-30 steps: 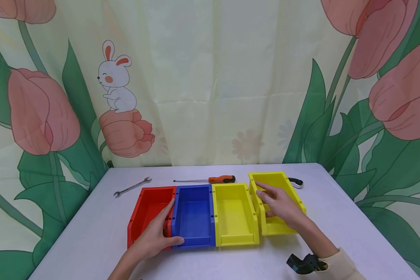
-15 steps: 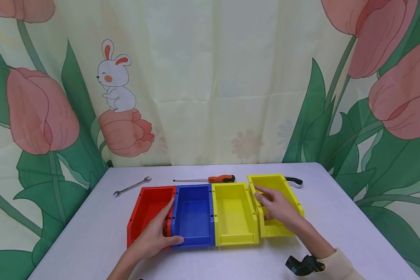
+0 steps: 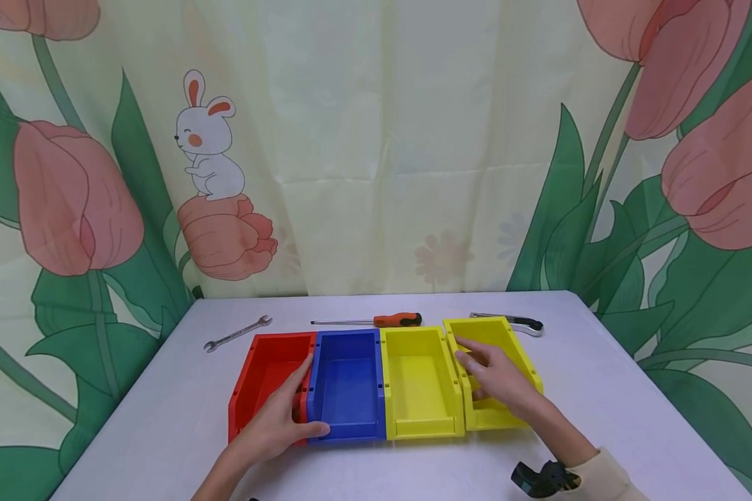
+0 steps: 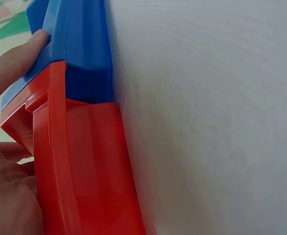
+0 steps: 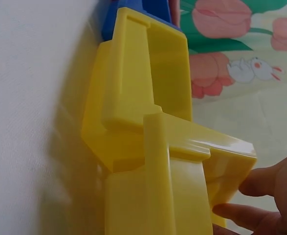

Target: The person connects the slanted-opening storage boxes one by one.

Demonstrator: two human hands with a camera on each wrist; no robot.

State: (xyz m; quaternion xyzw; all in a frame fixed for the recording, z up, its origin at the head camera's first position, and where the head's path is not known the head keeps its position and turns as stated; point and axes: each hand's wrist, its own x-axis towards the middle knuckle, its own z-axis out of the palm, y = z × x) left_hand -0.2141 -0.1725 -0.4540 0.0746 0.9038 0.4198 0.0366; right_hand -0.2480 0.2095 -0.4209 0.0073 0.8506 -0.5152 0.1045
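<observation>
The loose yellow bin [image 3: 498, 372], angled at the row's right end just beside the other yellow bin [image 3: 420, 383], is gripped by my right hand [image 3: 498, 379] to steer it, while my left hand [image 3: 278, 421] clasps the red [image 3: 260, 376] and blue [image 3: 347, 383] bins, steadying the row

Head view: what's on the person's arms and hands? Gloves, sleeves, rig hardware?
Both hands are bare, no gloves or rings visible. The right hand comes out of a cream long sleeve, with a black wrist-mounted device just below the wrist. The left hand shows a bare forearm as far as the frame edge; no sleeve shows there.
</observation>
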